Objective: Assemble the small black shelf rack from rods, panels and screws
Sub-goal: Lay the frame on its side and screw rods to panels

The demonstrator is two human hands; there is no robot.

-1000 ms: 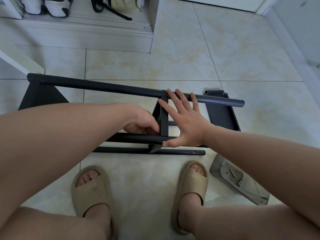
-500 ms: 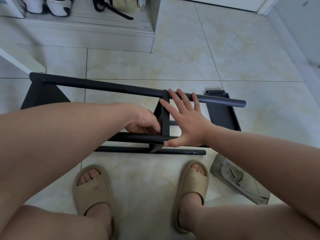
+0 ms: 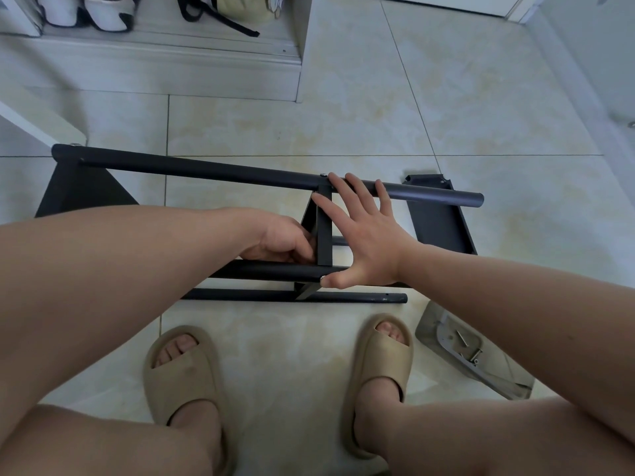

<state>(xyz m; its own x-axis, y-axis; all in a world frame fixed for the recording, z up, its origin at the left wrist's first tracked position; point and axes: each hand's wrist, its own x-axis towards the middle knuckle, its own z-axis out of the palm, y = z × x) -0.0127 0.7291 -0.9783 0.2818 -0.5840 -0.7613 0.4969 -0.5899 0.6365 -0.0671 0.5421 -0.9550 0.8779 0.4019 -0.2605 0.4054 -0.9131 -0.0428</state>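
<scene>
— Where is the rack point(image 3: 268, 271)?
— On its side on the floor point(image 3: 343, 115).
— The hands?
— Right hand point(image 3: 371, 249) lies spread flat across two rods point(image 3: 206, 171). Left hand point(image 3: 281, 240) fingers curl by the middle panel point(image 3: 324, 228); grip unclear.

Barely anything changes here, tbh. Your head wobbles a touch, so the rack point(image 3: 206, 171) drifts a hair across the view and comes back. Your left hand point(image 3: 281, 240) may nudge its fingers point(image 3: 304, 248) against the middle panel point(image 3: 324, 235), but it's too small to call. Right hand point(image 3: 371, 249): no shift I can spot.
</scene>
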